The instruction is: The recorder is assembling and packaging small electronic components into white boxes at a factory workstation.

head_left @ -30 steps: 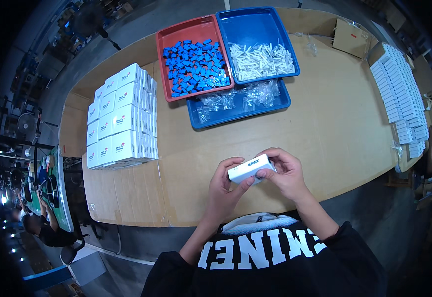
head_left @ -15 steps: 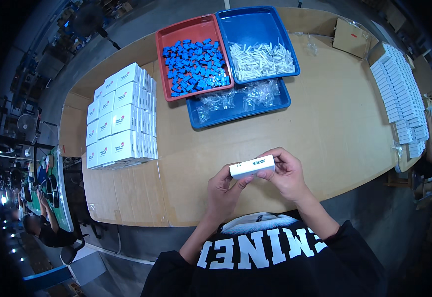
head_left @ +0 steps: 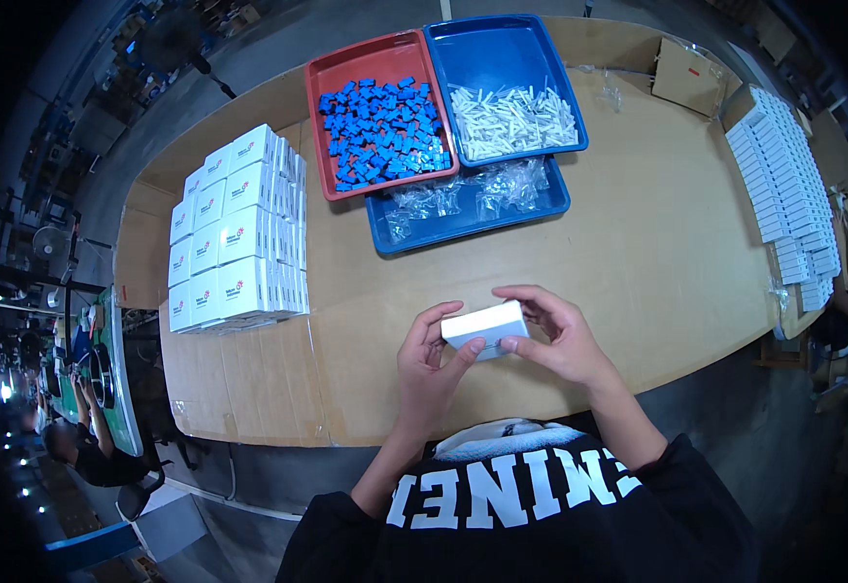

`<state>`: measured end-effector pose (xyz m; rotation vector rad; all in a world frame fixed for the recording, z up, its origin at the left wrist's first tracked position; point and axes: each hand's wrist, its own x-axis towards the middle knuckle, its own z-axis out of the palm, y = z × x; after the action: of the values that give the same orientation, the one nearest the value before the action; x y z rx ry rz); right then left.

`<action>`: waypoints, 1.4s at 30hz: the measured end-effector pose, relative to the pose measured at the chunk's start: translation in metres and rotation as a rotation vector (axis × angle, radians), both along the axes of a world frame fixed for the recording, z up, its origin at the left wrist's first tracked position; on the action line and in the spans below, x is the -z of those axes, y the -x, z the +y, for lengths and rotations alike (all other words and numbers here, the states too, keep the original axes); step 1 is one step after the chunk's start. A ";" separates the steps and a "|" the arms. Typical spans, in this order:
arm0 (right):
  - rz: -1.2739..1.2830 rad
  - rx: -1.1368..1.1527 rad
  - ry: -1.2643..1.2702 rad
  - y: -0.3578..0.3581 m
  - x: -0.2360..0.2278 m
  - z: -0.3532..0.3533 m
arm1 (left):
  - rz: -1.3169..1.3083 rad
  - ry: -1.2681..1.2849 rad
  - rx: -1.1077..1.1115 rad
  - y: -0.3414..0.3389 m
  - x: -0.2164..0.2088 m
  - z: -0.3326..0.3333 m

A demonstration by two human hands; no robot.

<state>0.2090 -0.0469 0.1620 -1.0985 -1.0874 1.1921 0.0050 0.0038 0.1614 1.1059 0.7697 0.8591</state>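
Observation:
Between my two hands, above the near part of the cardboard-covered table, is a small white box [head_left: 487, 325]. My left hand [head_left: 434, 355] grips its left end, with the thumb pressed on the near face. On the right end my right hand [head_left: 558, 340] holds it the same way, thumb on the near face and fingers behind. The box is tilted, its plain upper side catching the light. Both thumbs cover part of the dark print on the near face.
Tall stacks of white boxes [head_left: 235, 233] stand at left. Further off sit a red tray [head_left: 319, 146] of blue pieces, a blue tray [head_left: 497, 39] of white sticks, and a lower blue tray [head_left: 473, 231] with clear bags. Rows of white boxes [head_left: 783, 185] line the right edge. A person [head_left: 94, 447] works at far left.
The box has been turned in my hands: its printed side has rolled out of view and a plain side faces up. My left fingers have shifted on its end.

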 end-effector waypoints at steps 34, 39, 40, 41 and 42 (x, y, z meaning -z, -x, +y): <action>-0.003 -0.063 -0.058 -0.002 0.004 -0.003 | 0.010 -0.094 0.071 0.006 0.012 -0.001; -0.062 -0.063 -0.103 0.000 0.004 -0.003 | 0.072 -0.241 0.063 0.010 0.014 -0.004; -0.086 -0.052 -0.117 0.000 0.003 -0.004 | 0.072 -0.240 0.063 0.010 0.014 -0.004; -0.111 -0.042 -0.131 0.001 0.003 -0.004 | 0.077 -0.332 0.033 0.010 0.015 -0.003; -0.112 -0.040 -0.130 0.002 0.003 -0.003 | 0.080 -0.425 0.004 0.008 0.015 -0.001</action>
<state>0.2071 -0.0500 0.1590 -1.0567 -1.2610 1.0853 -0.0034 0.0023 0.1467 1.5236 0.6658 1.0074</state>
